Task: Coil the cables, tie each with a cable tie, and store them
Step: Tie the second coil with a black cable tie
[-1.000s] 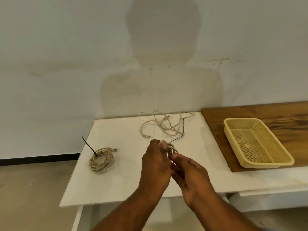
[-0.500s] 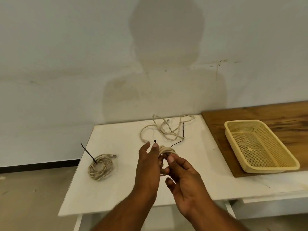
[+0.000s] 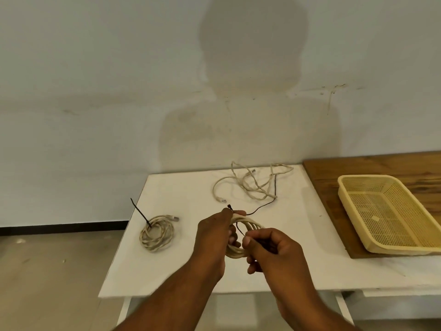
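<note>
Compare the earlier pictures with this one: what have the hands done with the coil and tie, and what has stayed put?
The right hand has drawn back toward the person and now pinches the black cable tie by the coil. The left hand, fingers spread half a second ago, grips the coil again. The tied coil, loose cable and basket have not moved.

1 s ago my left hand (image 3: 214,237) was clamped over the top of the coil (image 3: 250,223) and hid most of it. 0.5 s ago its fingers had spread upward. Now they curl round the coil's 10 o'clock side again. My right hand (image 3: 272,249), whose fingers lay stretched under the coil, has closed into a fist at 4 o'clock, pinching the tail of the cable tie (image 3: 239,229). The tie's head now pokes up at 12 o'clock, and more loops show between my 2 hands.
</note>
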